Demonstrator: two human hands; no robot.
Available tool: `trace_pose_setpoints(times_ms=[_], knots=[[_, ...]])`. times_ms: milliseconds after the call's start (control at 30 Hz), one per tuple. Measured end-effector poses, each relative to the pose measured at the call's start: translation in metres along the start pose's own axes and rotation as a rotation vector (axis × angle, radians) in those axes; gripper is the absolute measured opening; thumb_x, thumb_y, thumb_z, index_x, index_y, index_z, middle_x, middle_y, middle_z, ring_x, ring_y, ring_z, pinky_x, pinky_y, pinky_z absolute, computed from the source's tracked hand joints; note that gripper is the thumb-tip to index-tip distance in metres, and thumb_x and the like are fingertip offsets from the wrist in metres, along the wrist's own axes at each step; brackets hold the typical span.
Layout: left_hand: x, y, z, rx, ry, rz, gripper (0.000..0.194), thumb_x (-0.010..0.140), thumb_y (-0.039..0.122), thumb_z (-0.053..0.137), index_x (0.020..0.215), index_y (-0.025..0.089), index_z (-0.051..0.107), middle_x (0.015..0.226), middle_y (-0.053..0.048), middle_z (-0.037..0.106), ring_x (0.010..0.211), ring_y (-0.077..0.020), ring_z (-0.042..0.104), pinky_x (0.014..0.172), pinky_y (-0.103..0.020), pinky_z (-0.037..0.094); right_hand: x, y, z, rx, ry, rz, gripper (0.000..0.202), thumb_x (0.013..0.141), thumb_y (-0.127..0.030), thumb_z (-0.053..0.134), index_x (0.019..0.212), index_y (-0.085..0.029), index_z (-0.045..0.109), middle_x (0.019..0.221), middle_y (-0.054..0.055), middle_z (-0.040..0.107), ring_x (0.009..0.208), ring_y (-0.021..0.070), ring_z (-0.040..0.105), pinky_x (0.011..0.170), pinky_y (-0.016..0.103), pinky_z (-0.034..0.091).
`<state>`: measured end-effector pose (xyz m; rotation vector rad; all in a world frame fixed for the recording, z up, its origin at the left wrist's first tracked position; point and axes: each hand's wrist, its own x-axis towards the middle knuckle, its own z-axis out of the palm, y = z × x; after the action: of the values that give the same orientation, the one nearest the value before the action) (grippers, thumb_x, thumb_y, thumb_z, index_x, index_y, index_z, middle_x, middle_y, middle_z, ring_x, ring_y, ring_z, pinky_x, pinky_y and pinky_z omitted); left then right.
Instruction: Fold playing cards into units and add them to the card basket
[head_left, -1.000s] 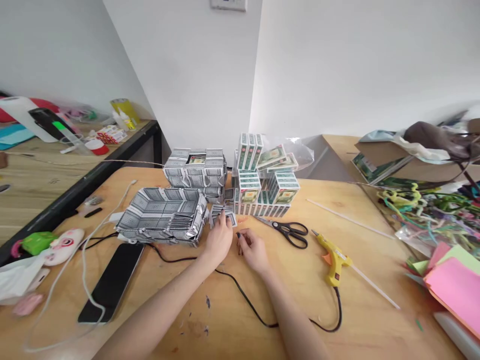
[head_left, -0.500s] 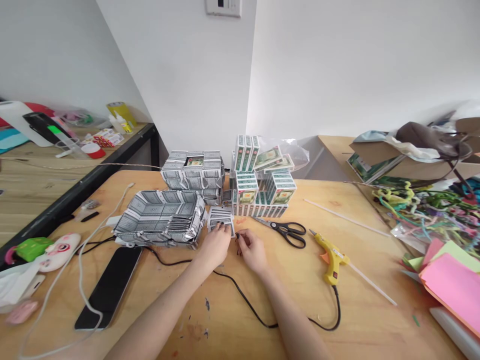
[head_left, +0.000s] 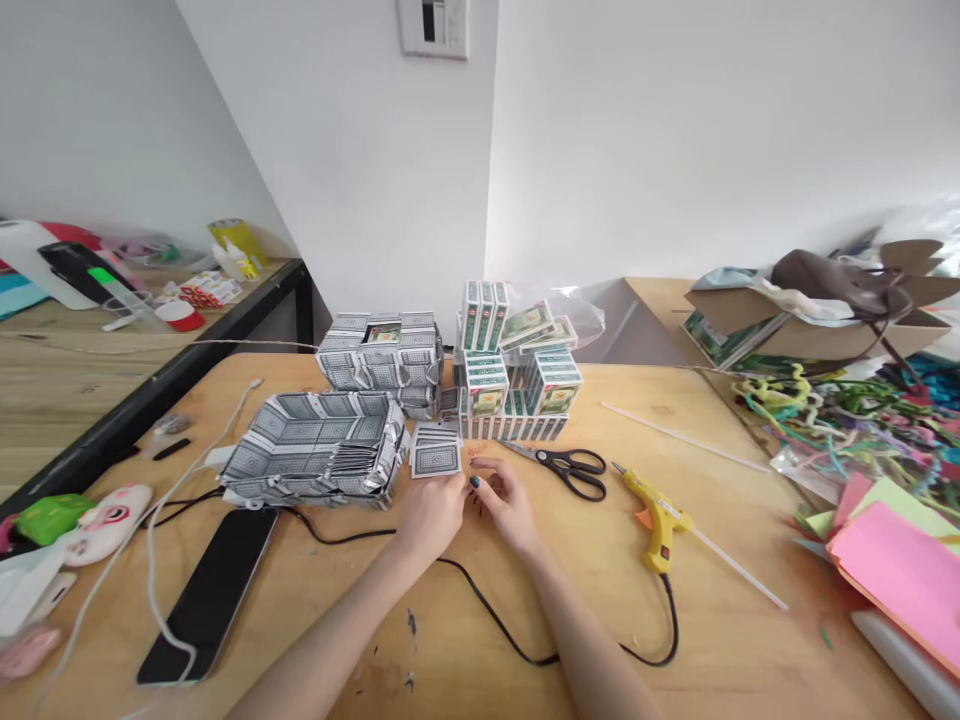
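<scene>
Head view: to the left of the left hand (head_left: 431,515) and nearer the person, a glossy black phone (head_left: 214,585) lay flat under a thin white cable (head_left: 152,570). Farther out on that side sat an open tray (head_left: 274,487) with faceted walls of folded, grey-patterned cards, and behind it a blocky structure (head_left: 405,372) of the same crimped card. The left hand was curled, fingertips hidden, so whether it pinched anything could not be told. Just beyond its knuckles, smooth loose cards (head_left: 436,459) lay overlapped, patterned backs up. Close beside it, the right hand (head_left: 508,505) bent thumb and fingers inward; its grip could not be made out. Beyond that hand rose rectangular green-and-white boxes (head_left: 486,392); to its right were scissors (head_left: 574,468) with looped black handles, then a yellow plastic glue gun (head_left: 660,520) and, farthest out, fuzzy, tangled pipe cleaners (head_left: 847,415)
</scene>
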<state>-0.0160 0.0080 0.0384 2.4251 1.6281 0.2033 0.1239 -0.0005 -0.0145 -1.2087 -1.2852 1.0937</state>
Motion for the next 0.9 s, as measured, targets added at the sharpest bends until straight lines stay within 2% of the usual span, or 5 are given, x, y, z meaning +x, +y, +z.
trace_pose_setpoints(times_ms=[200,300,433,667,900], knots=[[0.001,-0.008,0.016,-0.281,0.141,0.060,0.014,0.081,0.016,0.043,0.086,0.020,0.055,0.090,-0.003,0.064,0.086,-0.0161,0.061,0.074,-0.028,0.046,0.001,0.005,-0.001,0.031,-0.037,0.085,0.026,0.071,-0.042,0.060,0.072,-0.017,0.065,0.061,0.001,0.061,0.043,0.0102,0.048,0.042,0.022,0.040],[0.007,-0.016,0.024,-0.269,0.229,0.059,0.040,0.076,0.011,0.049,0.115,0.018,0.042,0.122,-0.009,0.050,0.114,-0.0198,0.047,0.091,-0.033,0.041,0.001,0.007,-0.001,-0.094,0.058,0.080,0.028,0.074,-0.041,0.055,0.063,-0.016,0.062,0.046,-0.002,0.053,0.040,0.0101,0.045,0.042,0.021,0.037],[0.011,-0.024,0.034,-0.169,0.252,-0.163,0.067,0.074,0.023,0.057,0.129,0.009,0.021,0.126,-0.021,0.044,0.114,-0.0285,0.046,0.084,-0.038,0.045,0.003,0.007,-0.006,-0.162,0.278,0.103,0.034,0.075,-0.046,0.052,0.055,-0.018,0.052,0.040,-0.004,0.046,0.036,0.0101,0.043,0.039,0.021,0.033],[0.007,-0.017,0.035,0.087,0.148,-0.060,0.034,0.082,0.022,0.046,0.114,0.009,0.045,0.118,-0.021,0.053,0.114,-0.0275,0.047,0.089,-0.038,0.042,0.003,0.005,-0.006,-0.080,0.337,0.165,0.037,0.073,-0.053,0.050,0.057,-0.020,0.046,0.041,-0.005,0.046,0.034,0.0106,0.043,0.036,0.022,0.031],[0.009,-0.011,0.032,0.262,0.064,0.011,0.032,0.082,0.013,0.042,0.111,0.002,0.050,0.111,-0.028,0.054,0.108,-0.0317,0.051,0.086,-0.044,0.042,0.001,0.007,-0.006,-0.076,0.319,0.134,0.037,0.074,-0.054,0.047,0.062,-0.019,0.048,0.044,-0.003,0.049,0.037,0.0113,0.043,0.035,0.022,0.030]])
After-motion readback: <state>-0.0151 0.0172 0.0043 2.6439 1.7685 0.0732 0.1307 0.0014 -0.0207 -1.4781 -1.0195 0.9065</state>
